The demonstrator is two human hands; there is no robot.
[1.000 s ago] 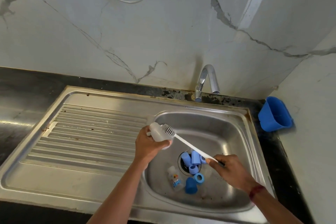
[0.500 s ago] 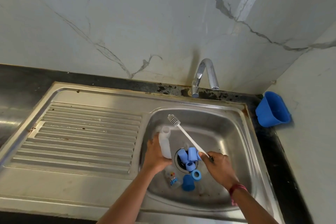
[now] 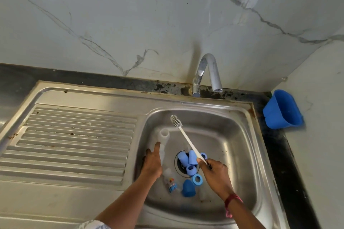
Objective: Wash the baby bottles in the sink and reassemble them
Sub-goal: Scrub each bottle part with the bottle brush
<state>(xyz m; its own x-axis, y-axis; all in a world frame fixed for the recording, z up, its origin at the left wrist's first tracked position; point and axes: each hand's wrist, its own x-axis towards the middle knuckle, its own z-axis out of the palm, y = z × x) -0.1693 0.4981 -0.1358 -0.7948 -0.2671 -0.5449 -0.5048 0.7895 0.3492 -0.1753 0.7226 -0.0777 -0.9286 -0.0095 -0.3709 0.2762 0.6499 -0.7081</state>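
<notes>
Down from its tilt over the basin's edge a second ago, the clear bottle (image 3: pixel 164 135) now stands roughly upright in the sink (image 3: pixel 202 108), near the basin's left wall. The brush (image 3: pixel 186 140) has drawn away from its mouth, bristles pointing toward the tap (image 3: pixel 207 72).

From the head camera, the left hand (image 3: pixel 151 162) lies alongside the bottle, fingers (image 3: pixel 157 147) fairly straight and touching its side rather than wrapped round it; the thumb is hidden. The right hand (image 3: pixel 216 174) pinches the low end of the white brush handle, fingers curled round it.

Loose blue caps and rings (image 3: pixel 189 161) sit over the drain, and a second bottle (image 3: pixel 170 182) lies on its side beside them.

Judging by looks, the bottle is light, thin plastic, stiff enough to squeeze gently, and likely slick when wet. A wrap round the mid-body seems the safest hold, leaving the narrow mouth free for the brush.

Bright print shows on the lying bottle, but it is too small to read. No other writing is visible.
</notes>
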